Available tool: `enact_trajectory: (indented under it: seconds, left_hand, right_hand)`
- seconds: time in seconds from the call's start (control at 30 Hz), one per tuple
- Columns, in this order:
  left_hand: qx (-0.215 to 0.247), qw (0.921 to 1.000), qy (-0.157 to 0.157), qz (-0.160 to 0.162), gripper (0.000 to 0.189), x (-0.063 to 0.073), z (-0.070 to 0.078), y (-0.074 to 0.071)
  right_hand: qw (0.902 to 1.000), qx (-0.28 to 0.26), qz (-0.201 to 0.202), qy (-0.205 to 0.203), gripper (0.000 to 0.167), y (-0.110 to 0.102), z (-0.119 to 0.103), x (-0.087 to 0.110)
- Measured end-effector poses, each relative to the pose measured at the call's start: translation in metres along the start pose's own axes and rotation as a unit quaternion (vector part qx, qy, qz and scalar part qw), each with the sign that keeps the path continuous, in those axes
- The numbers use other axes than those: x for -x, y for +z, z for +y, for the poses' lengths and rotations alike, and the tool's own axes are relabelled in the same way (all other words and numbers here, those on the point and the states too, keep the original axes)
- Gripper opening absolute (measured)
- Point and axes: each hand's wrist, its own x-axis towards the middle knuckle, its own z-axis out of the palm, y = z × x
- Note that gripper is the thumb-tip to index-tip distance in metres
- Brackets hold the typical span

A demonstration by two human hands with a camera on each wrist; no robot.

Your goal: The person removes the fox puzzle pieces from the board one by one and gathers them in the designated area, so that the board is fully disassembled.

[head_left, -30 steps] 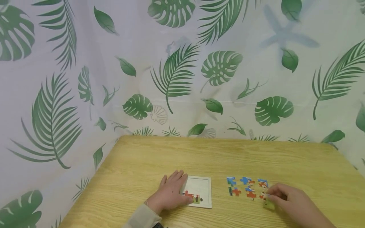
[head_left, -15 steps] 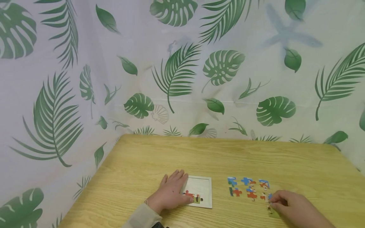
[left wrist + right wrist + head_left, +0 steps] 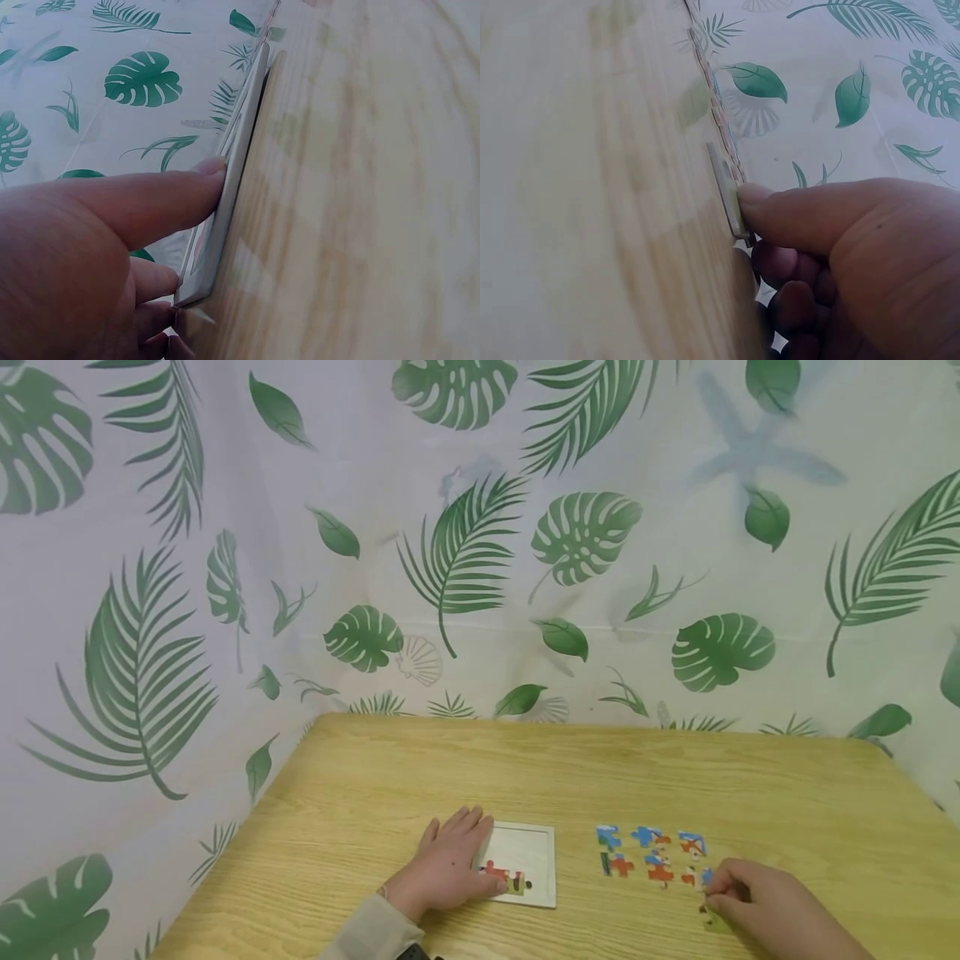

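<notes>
My left hand (image 3: pixel 450 864) lies with its fingers extended over the left side of a square white puzzle tray (image 3: pixel 551 860). Its thumb (image 3: pixel 172 199) presses near the tray's edge, close to the joined red and green puzzle pieces (image 3: pixel 516 882) along the bottom. Over on the right, my right hand (image 3: pixel 772 902) pinches a green-edged puzzle piece (image 3: pixel 726 191) between thumb and fingers, close above the table. That piece is partly hidden by the fingers in the head view. Several loose pieces lie in rows beside it, among them a red and blue one (image 3: pixel 660 870).
A wooden table (image 3: pixel 420 768) carries everything. Behind it and to the left hangs a white curtain (image 3: pixel 315 468) printed with green leaves. A fox-patterned piece (image 3: pixel 692 843) lies at the far right of the upper row of pieces.
My right hand has shifted slightly right and toward me with the green-edged puzzle piece, uncovering a small blue part near its fingertips. My left hand stays on the tray.
</notes>
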Motion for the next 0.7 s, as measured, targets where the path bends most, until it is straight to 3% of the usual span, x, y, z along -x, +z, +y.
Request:
enact_trajectory:
  seconds: [0.7]
  left_hand:
    - [0.000, 1.0000, 0.008, -0.001, 0.090, 0.0010, -0.0006, 0.0002]
  right_hand:
    - [0.9995, -0.020, 0.018, 0.019, 0.009, 0.0027, -0.0034, 0.0018]
